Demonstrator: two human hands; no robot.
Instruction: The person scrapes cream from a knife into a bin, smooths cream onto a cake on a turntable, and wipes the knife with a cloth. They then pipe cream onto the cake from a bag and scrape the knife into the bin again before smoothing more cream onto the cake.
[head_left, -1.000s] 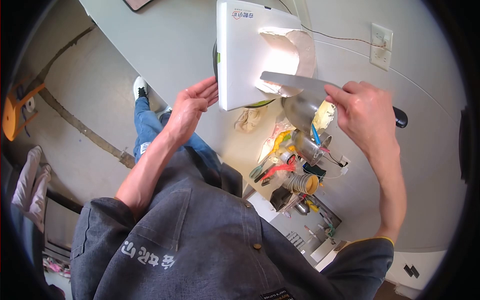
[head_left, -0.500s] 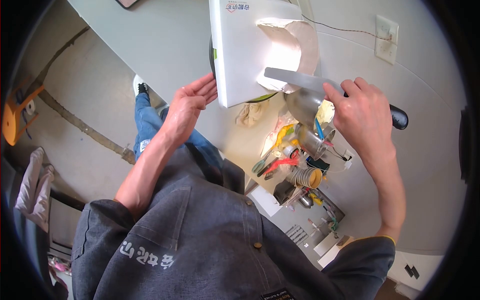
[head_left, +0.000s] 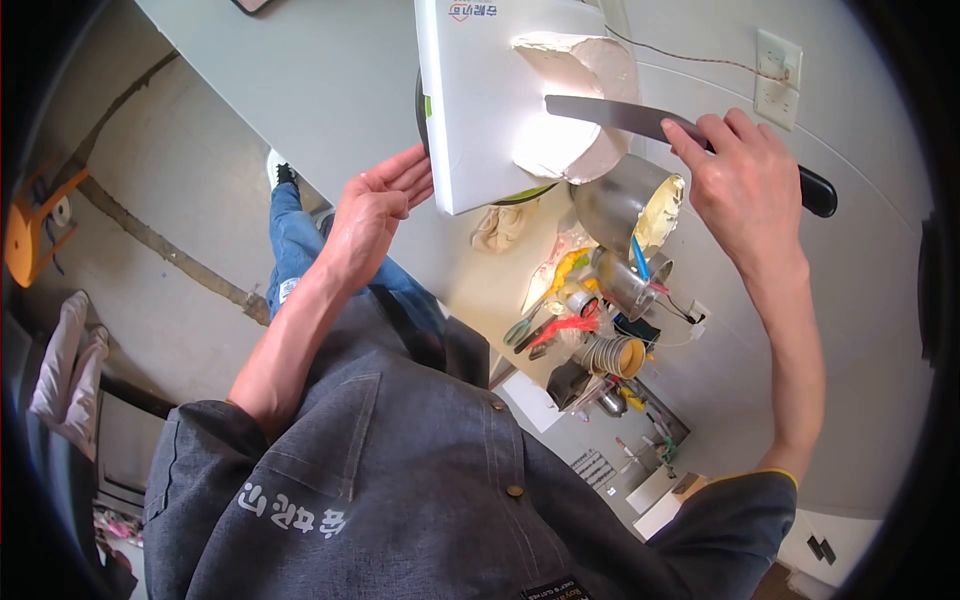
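Observation:
A white cream-covered cake (head_left: 590, 110) stands on a square white board (head_left: 468, 110), with a round green-and-black turntable (head_left: 525, 195) partly showing beneath. My right hand (head_left: 745, 190) is wrapped round the black handle of a long metal spatula (head_left: 640, 118). The blade lies across the cake's near face, its tip over the bright side of the cream. At the board's left edge is my left hand (head_left: 375, 205), palm turned up, fingers stretched out by the turntable's rim. It holds nothing.
Below the cake, a metal bowl (head_left: 625, 205) has cream on its rim. Near it are a metal cup (head_left: 625, 280), a crumpled cloth (head_left: 500, 228), stacked paper cups (head_left: 618, 355) and several small tools. A wall outlet (head_left: 777, 78) with a thin wire is at upper right.
My right hand and the spatula have moved up and to the right, and the blade sits higher across the cake. My left hand has barely moved.

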